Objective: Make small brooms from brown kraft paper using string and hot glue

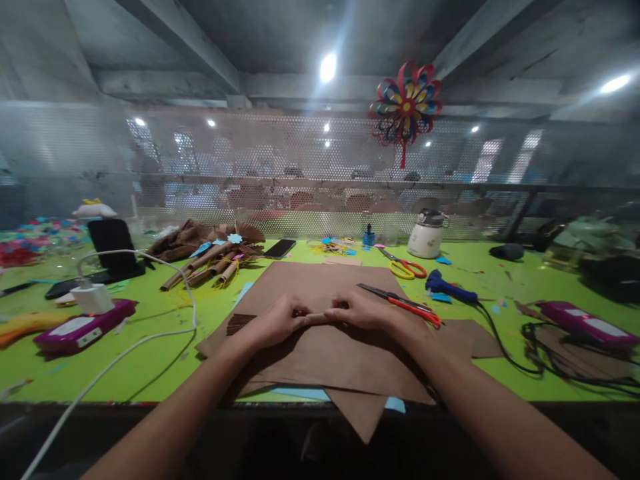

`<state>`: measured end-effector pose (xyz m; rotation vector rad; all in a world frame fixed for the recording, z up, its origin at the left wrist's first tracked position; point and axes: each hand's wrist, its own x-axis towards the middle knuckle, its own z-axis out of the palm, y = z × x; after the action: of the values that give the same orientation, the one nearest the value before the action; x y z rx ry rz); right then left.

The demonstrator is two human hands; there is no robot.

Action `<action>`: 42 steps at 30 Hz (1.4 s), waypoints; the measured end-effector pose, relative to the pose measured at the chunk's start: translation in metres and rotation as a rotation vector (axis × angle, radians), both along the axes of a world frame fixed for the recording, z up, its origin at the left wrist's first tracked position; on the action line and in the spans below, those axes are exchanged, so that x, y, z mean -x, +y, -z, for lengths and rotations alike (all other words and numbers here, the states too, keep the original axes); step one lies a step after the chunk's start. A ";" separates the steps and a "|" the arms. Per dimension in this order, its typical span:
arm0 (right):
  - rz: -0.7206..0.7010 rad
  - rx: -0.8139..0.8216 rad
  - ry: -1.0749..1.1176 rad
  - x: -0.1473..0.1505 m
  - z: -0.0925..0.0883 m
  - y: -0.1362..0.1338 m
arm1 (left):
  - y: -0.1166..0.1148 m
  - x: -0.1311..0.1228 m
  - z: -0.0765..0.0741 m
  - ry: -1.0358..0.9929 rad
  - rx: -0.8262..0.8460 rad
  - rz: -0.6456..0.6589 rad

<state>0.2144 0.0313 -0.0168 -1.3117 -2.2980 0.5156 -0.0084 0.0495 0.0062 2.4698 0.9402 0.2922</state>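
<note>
Both of my hands meet over a stack of brown kraft paper (320,283) in front of me. My left hand (281,319) and my right hand (356,311) pinch a narrow rolled or folded edge of brown paper (319,318) between thumbs and fingers. Whether that edge is a separate piece or part of the sheet below, I cannot tell. Under my wrists a large brown sheet (340,363) spreads toward the table's front. Red-handled scissors (400,303) lie just beyond my right wrist, on the paper.
Rolled brown paper pieces (215,263) and a phone (280,249) lie at the back. Yellow-and-red scissors (404,267), a white flask (425,235) and a blue glue gun (450,290) stand or lie rightward. Purple power strips (85,327) and a white cable (194,300) flank my arms.
</note>
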 end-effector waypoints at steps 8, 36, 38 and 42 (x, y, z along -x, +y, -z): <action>0.057 -0.116 -0.009 0.003 -0.002 -0.006 | 0.001 0.000 0.002 0.041 -0.166 -0.009; -0.031 -0.300 -0.237 0.011 0.010 -0.009 | 0.002 0.003 0.029 0.027 -0.510 -0.033; -0.022 -0.305 -0.242 0.012 0.011 -0.009 | 0.003 0.003 0.028 0.042 -0.527 -0.034; 0.016 -0.329 -0.237 0.012 0.010 -0.010 | 0.004 0.000 0.021 0.094 -0.537 -0.005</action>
<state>0.2020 0.0215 -0.0267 -1.2797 -2.4267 -0.0306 -0.0088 0.0535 -0.0152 2.9887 1.0087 0.4867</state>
